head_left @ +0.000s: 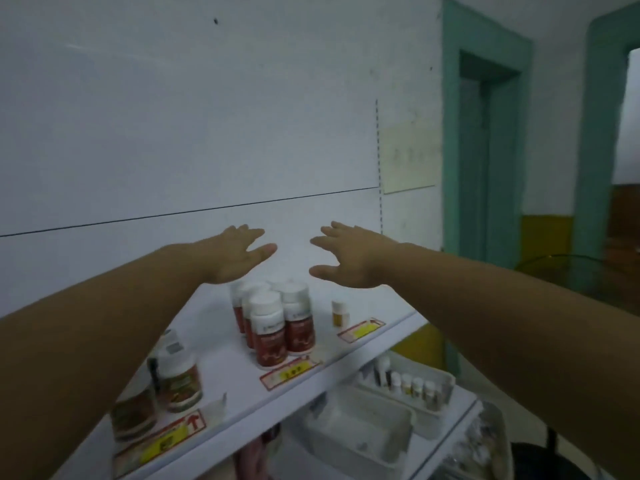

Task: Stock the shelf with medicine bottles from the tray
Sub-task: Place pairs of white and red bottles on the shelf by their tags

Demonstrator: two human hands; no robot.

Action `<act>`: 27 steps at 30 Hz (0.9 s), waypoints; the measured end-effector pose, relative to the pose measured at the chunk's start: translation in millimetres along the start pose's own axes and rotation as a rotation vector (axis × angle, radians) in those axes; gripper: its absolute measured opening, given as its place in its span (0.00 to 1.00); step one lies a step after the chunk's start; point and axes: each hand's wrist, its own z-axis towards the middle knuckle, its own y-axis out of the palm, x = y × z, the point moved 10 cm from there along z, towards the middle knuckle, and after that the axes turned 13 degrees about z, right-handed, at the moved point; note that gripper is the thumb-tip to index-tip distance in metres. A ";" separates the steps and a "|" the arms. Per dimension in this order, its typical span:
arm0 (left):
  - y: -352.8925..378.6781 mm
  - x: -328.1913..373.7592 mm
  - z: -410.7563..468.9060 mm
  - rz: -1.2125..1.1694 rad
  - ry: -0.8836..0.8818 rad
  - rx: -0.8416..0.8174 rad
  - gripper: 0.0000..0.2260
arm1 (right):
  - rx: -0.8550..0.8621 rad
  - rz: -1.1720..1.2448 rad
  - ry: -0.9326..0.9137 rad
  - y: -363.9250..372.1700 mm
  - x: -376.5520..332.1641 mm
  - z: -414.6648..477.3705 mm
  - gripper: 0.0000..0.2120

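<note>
Above the cluster of white-capped, red-labelled plastic bottles (pixel 277 323) on the white shelf board (pixel 323 336): both bare hands hover palms down, apart from each other.

- Left hand (pixel 235 254) is up and left of the cluster, right hand (pixel 349 258) up and right of it.
- Fingers of both are spread and straight, grasping nothing. Neither hand touches a bottle.
- A small yellow bottle with a white cap (pixel 340 313) stands upright and alone just right of the cluster, under the right hand.
- The stock is a row of small white-capped medicine bottles (pixel 412 384), upright in a white plastic tray (pixel 445 377). It sits down and right of the cluster, on a lower level under the shelf's front edge.

Judgement: the next pick lies below the fingers and nearer the person, on the right, so the right hand is closer. The bottles' long axes are vertical, which suits a grip from above, round the cap. The reach would have to clear the shelf edge first.
</note>
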 end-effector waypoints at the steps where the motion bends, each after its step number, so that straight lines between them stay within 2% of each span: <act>1: 0.7 29.1 6.6 -0.011 0.029 0.004 0.30 | 0.002 -0.007 0.014 -3.1 18.8 -16.6 0.33; 8: 0.2 223.7 38.0 -0.149 0.239 0.162 0.27 | -0.007 -0.052 0.139 -12.2 152.6 -132.2 0.33; 11: 17.7 301.4 32.8 -0.214 0.388 0.244 0.25 | -0.033 -0.041 0.194 -2.1 205.9 -176.6 0.33; 15: 78.0 377.9 28.0 -0.278 0.548 0.227 0.24 | -0.012 0.028 0.252 27.8 263.1 -222.4 0.33; 17: 120.7 401.7 34.7 -0.249 0.595 0.139 0.25 | -0.035 0.056 0.284 51.9 285.1 -235.7 0.33; 20: 182.7 406.7 61.9 -0.255 0.557 -0.011 0.26 | -0.115 0.098 0.323 96.0 313.7 -238.7 0.33; 27: 319.3 362.8 133.4 -0.504 0.235 -0.212 0.22 | -0.329 0.188 0.370 227.2 360.5 -211.5 0.33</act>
